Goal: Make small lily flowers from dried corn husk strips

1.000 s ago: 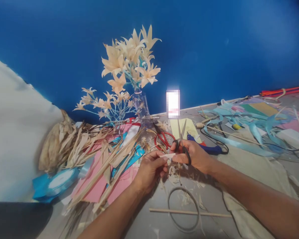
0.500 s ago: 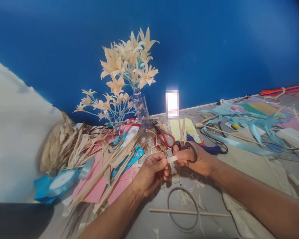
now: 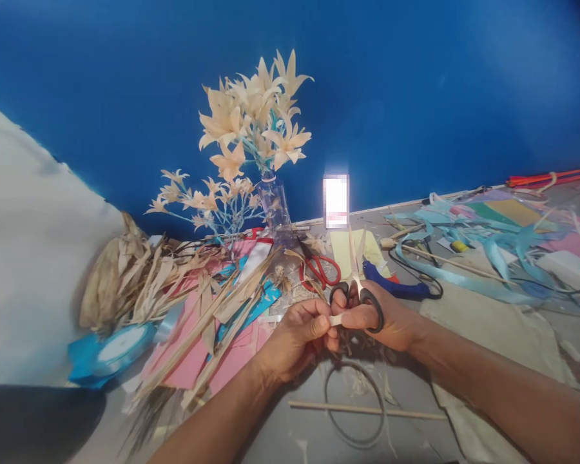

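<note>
My left hand [image 3: 299,338] is closed, pinching a small pale strip [image 3: 336,319] between thumb and fingers. Black-handled scissors [image 3: 357,270] are looped on my right hand [image 3: 384,316], their blades pointing away from me and slightly apart. The thumb of that same hand presses near the other end of the strip, so the two hands almost meet. Below them on the table lie a grey wire ring [image 3: 327,403] and a thin stick [image 3: 410,413] crossing it. Trimmings are scattered under my hands.
Pale flowers [image 3: 256,109] stand in a clear bottle [image 3: 274,206] by the blue wall. Dried husks [image 3: 111,290] and a ribbon roll [image 3: 125,348] lie left. Red-handled scissors [image 3: 326,270], a blue glue gun [image 3: 401,283], tangled light-blue ribbon [image 3: 497,254] and a cloth [image 3: 502,348] are near the right hand.
My hands have drawn closer together around the strip, the left shifting slightly right. The scissors' blades are more spread and turned into clearer view.
</note>
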Tool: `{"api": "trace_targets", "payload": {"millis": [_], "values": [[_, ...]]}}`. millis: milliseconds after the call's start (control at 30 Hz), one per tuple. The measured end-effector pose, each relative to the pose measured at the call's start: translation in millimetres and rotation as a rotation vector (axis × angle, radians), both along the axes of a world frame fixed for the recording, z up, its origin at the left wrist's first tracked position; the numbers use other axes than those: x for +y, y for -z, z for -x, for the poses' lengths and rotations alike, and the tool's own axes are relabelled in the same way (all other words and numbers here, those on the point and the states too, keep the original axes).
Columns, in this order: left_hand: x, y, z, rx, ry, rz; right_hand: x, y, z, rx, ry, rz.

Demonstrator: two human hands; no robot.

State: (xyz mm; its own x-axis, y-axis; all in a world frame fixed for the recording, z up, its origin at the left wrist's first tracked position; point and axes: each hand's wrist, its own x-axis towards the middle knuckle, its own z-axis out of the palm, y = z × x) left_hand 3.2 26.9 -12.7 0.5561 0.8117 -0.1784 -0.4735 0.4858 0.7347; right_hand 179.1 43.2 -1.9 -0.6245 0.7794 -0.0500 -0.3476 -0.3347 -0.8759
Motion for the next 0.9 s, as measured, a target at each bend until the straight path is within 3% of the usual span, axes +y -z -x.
{"api": "trace_targets", "payload": {"millis": [200, 333, 500, 700, 900], "values": [[-0.3, -1.4, 2.4, -0.056, -0.032, -0.017, 5.3, 2.6, -4.3, 0.137, 0.024, -0.011], [1.4, -1.1, 3.9, -0.026, -0.082, -0.016, 3.3, 3.5, -2.1, 0.077, 0.064, -0.043], [-1.6, 0.5, 0.3, -0.016, -0.035, -0.016, -0.6, 4.1, 2.0, -0.059, 0.09, 0.009], [-3.1, 0.3, 0.0, -0.104, -0.013, 0.028, 3.6, 7.2, -0.7, 0.083, 0.045, 0.078], [-0.2, -1.0, 4.2, -0.075, -0.075, 0.004, 5.3, 0.2, -1.8, 0.037, 0.195, 0.049]]}}
